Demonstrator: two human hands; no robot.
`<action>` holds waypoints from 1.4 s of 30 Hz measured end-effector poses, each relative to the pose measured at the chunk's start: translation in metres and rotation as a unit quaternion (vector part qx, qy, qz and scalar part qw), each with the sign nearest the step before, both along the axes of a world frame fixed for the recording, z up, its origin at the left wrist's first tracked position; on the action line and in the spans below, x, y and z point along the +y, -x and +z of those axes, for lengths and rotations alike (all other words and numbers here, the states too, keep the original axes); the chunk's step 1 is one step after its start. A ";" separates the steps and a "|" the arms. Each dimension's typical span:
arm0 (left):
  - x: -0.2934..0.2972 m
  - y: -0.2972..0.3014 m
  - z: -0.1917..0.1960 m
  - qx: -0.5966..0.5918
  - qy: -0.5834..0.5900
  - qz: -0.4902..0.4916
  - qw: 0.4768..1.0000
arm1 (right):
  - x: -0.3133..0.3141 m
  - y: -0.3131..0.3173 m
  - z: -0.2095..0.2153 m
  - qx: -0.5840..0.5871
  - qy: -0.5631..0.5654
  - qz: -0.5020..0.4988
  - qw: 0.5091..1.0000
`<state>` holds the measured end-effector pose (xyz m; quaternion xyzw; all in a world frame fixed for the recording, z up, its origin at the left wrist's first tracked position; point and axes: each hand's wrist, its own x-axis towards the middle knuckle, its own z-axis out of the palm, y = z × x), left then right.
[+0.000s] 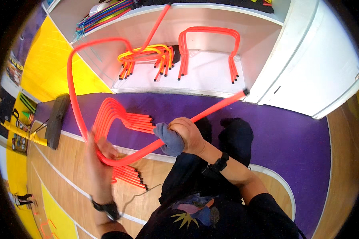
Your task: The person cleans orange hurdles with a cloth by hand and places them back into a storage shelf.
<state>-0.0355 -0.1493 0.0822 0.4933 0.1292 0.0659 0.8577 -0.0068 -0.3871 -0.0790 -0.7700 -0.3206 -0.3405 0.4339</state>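
Note:
A bent orange-red training hurdle point(70, 77) is raised in front of me, its black-capped ends pointing away. At its near left bend is my left hand point(99, 155), smeared by motion, with its fingers closed round the tube. My right hand point(188, 134) grips a bunched grey-blue cloth point(170, 139) wrapped round the near leg of the hurdle. Beneath the held hurdle, a row of matching orange hurdles point(107, 115) stands nested together on the floor. Part of that row is hidden by my left hand and the raised tube.
A white shelf unit point(215, 89) ahead holds orange hurdles point(209, 30) and yellow-orange hurdles point(147, 47) on its lower level. Coloured sticks point(107, 16) lie above. A white cabinet door point(307, 67) stands right, a dark block point(57, 121) left. The floor is purple point(283, 147) and wood-patterned.

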 end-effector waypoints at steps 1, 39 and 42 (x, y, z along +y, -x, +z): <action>0.003 0.013 -0.022 -0.090 0.041 -0.077 0.992 | -0.002 -0.001 0.006 -0.004 0.011 -0.003 1.000; -0.009 -0.105 -0.035 -0.103 -0.370 -0.151 0.911 | -0.207 -0.043 -0.068 0.461 -0.268 -0.244 0.810; -0.032 -0.142 -0.072 -0.188 -0.511 -0.173 0.821 | -0.201 -0.036 -0.062 0.483 -0.358 -0.174 0.780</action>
